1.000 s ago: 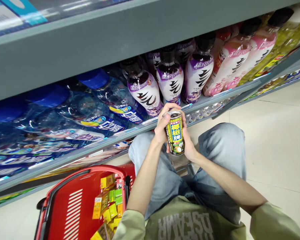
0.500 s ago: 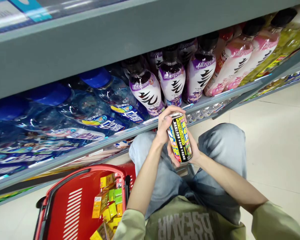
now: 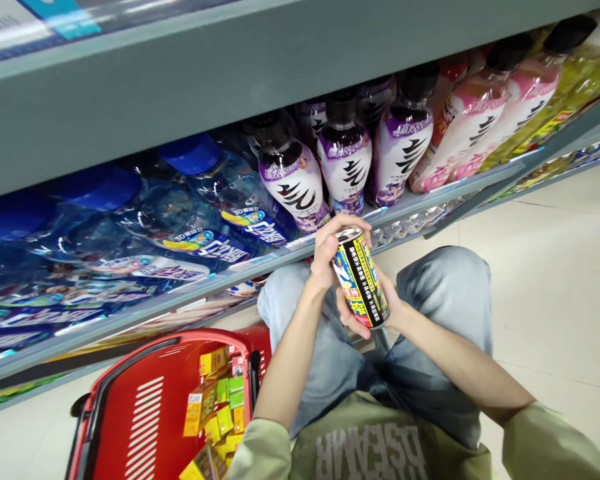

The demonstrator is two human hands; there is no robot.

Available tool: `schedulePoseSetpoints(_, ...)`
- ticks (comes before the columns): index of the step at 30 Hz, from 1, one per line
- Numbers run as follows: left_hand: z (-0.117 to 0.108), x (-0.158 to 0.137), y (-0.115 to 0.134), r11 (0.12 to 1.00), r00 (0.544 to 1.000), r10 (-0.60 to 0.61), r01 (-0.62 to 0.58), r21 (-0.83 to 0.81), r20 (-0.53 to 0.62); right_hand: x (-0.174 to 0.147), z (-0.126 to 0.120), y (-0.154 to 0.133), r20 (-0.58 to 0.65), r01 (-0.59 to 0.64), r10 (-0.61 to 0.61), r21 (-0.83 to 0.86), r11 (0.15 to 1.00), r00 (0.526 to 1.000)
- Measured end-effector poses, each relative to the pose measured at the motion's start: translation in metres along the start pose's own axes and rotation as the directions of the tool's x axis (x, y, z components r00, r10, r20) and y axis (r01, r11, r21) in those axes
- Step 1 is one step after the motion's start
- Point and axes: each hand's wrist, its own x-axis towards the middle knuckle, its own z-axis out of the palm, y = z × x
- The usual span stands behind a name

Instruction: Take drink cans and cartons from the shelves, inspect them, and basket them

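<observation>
1. Head view: a black drinks can (image 3: 361, 280) is held off the floor between both hands, over the gap between the bent knees (image 3: 445, 300).
2. Its long axis slants from 11 o'clock, the top end, to 5 o'clock, the base; its text panel faces the camera.
3. The left hand (image 3: 325, 259) sits at the can's 10 o'clock side, fingers curved across the top end and thumb by the upper rim.
4. The right hand (image 3: 393, 297) sits at 4 o'clock, wrapped behind the lower body; its fingers come out at the 7 o'clock side, closed around the can.
5. Neither hand is nearer, since both touch it: left high, right low. How hard either squeezes, I cannot tell.
6. From the can, purple-labelled bottles (image 3: 344, 167) stand at 12 o'clock on the shelf (image 3: 300, 245), blue-capped bottles (image 3: 205, 177) at 10, and a red basket (image 3: 111, 407) holding small boxes (image 3: 225, 420) at 8.
</observation>
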Motion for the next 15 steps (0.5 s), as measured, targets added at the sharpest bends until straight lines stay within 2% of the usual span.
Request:
schedulePoseSetpoints(7,0.0006,0.0012,0.0001,0.999,1.000,0.023,-0.023,-0.030,0.005,0.0004,-0.0009,-0.0005,-0.014,0.026,-0.026,0.015,1.000,1.000)
schedulePoseSetpoints(15,0.0003,0.0020,-0.0003,0.999,1.000,0.000,-0.001,-0.047,-0.006,-0.0006,-0.0052,0.0012,-0.011,-0.022,0.022,0.013,1.000,1.000)
